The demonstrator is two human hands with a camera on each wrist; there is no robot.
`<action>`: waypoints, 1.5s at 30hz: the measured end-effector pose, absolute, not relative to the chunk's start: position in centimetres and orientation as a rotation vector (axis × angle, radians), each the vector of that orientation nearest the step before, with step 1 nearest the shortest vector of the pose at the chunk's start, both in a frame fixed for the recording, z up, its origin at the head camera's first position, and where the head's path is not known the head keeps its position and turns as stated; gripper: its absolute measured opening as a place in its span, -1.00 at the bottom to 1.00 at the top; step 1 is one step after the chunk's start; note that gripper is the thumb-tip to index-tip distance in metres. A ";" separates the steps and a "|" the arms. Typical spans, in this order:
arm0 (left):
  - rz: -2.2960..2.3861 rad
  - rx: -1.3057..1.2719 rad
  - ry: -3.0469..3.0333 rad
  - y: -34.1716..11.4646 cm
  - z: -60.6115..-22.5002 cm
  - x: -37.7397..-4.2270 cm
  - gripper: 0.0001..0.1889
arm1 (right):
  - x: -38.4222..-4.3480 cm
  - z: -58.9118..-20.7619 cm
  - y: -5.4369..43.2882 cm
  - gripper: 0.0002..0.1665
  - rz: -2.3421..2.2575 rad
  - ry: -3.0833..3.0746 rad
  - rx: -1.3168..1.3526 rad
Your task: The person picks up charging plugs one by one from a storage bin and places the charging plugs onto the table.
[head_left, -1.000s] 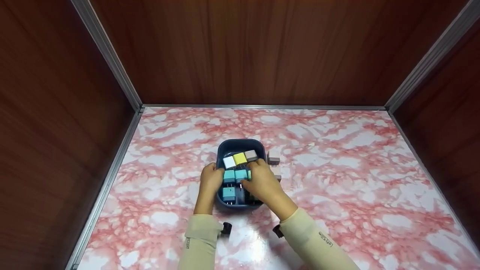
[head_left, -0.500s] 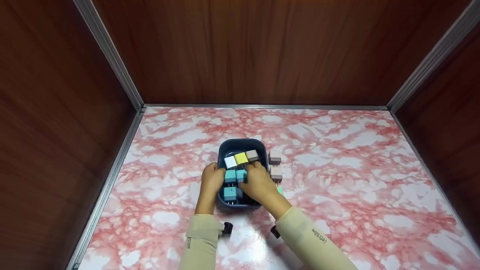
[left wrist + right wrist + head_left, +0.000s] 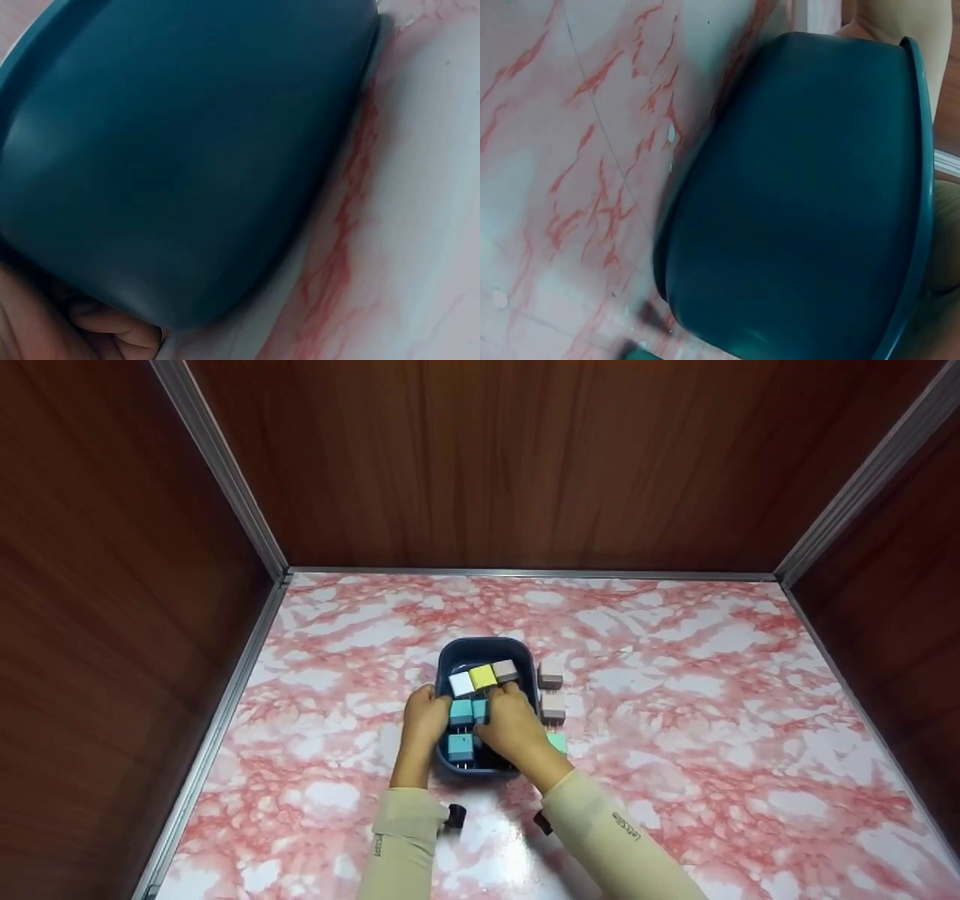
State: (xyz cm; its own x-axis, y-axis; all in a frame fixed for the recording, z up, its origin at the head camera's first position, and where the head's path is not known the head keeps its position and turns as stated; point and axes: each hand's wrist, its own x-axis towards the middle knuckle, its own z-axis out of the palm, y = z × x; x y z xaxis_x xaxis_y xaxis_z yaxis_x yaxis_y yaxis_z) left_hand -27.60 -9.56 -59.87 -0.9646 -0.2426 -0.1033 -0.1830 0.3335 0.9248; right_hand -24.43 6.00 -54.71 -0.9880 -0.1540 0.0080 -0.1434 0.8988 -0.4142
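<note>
A dark blue plastic tub [image 3: 486, 643] stands on the table, several charger plugs inside. My left hand [image 3: 424, 720] holds its left rim, thumb at the edge; in the left wrist view curled fingers [image 3: 120, 330] show under the tub's wall. Inside the tub, my right hand [image 3: 514, 727] curls thumb and fingers about the right part of a teal charger plug [image 3: 481, 711]; whatever lies under the palm is hidden. Two more teal plugs, one upper [image 3: 460, 712] and one lower [image 3: 460, 748], lie to its left. Behind are a white plug [image 3: 461, 684], a yellow plug [image 3: 482, 676] and a greyish plug [image 3: 505, 670].
Right of the tub, two pale pinkish plugs, one farther [image 3: 550, 675] and one nearer [image 3: 553, 707], lie on the red-and-white marbled table [image 3: 675, 697]. A green plug [image 3: 556, 741] sits by my right wrist. Wooden panels [image 3: 525, 465] wall the table.
My right hand has shifted slightly left within the tub, covering more of the middle teal plug. A green plug seen by its fingers is out of sight there. My left hand stays put.
</note>
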 end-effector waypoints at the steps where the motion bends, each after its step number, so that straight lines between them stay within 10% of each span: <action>1: -1.744 0.399 -2.517 -9.6 -59.9 -27.6 -0.79 | -24.5 -54.7 5.9 -0.35 -0.656 3.044 -0.239; 45: -1.734 0.406 -2.518 -9.5 -59.9 -27.6 -0.77 | -25.6 -56.3 5.5 -0.46 -0.481 3.160 -0.287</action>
